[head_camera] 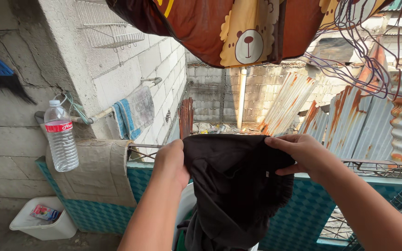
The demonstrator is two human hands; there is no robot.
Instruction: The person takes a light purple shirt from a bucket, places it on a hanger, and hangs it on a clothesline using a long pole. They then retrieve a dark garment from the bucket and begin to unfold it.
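A dark brown-black garment (236, 186) hangs between my two hands in front of me. My left hand (172, 160) grips its upper left edge. At the upper right edge my right hand (298, 153) pinches the cloth with fingers and thumb. The garment's lower part droops toward a white basin (185, 204) partly hidden behind it.
A teal railing (103, 204) runs across, draped with a beige mat (96, 172). A plastic water bottle (61, 137) hangs on the left wall. A brown bear-print cloth (238, 30) and wire hangers (364, 51) hang overhead. A white bin (40, 221) sits on the floor. Rusty corrugated sheets (373, 121) stand right.
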